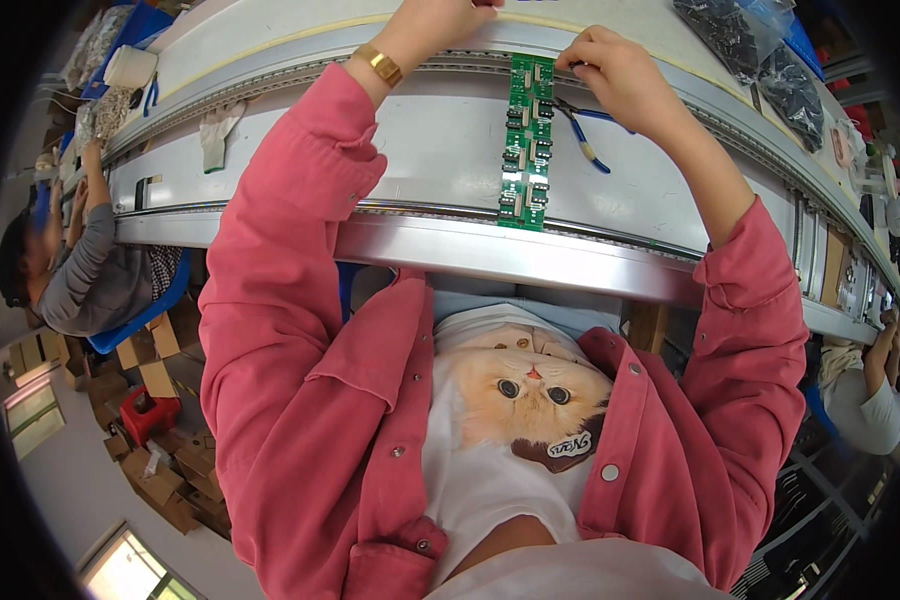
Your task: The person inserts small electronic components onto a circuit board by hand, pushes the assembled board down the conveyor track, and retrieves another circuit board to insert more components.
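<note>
Upper centre: one green oblong circuit board (526,145), one blue-handled pliers (582,138) are lying; right hand (612,72) is pinching dark part (576,65); left hand (448,18) indeterminable.

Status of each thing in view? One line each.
Right hand: fingers pinched on a small dark part
Left hand: partly out of frame, grip unclear
Circuit-board panel: populated, spanning the rails
Pliers: set down, handles spread
White glove: unworn, lying limp
Pink jacket: unbuttoned, sleeves pushed up
Wristwatch: worn on left wrist
</note>
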